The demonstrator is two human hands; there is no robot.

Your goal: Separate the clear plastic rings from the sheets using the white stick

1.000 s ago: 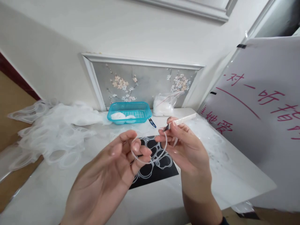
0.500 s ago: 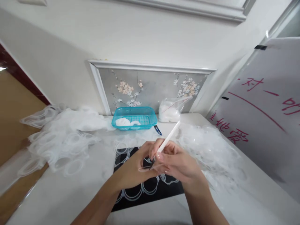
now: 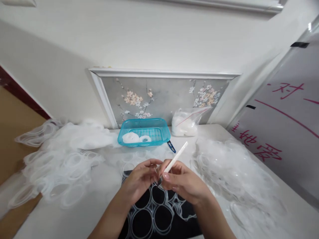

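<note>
White plastic or wood, by its look, the slim stick (image 3: 175, 157) is pinched slantwise in the fingers of the right hand (image 3: 185, 181), its dark tip (image 3: 159, 182) pointing down between both hands. The left hand (image 3: 141, 179) curls just beside it; a faint clear strand shows there, but whether its fingers grip that strand cannot be told. With the tip so near the left fingertips, a slip of the stick could jab or nick them, and a hard push could tear so thin a strand. Under the hands, clear rings (image 3: 152, 215) lie on a black mat (image 3: 185, 227); a trailing wrist could drag them out of their pattern. Farther out on the tabletop (image 3: 104, 182), the loose left pile (image 3: 82, 136) and right pile (image 3: 234, 166) could snag on a forearm, and a bumped blue basket (image 3: 144, 121) could nudge the small snips (image 3: 171, 146) touching or just beside it
</note>
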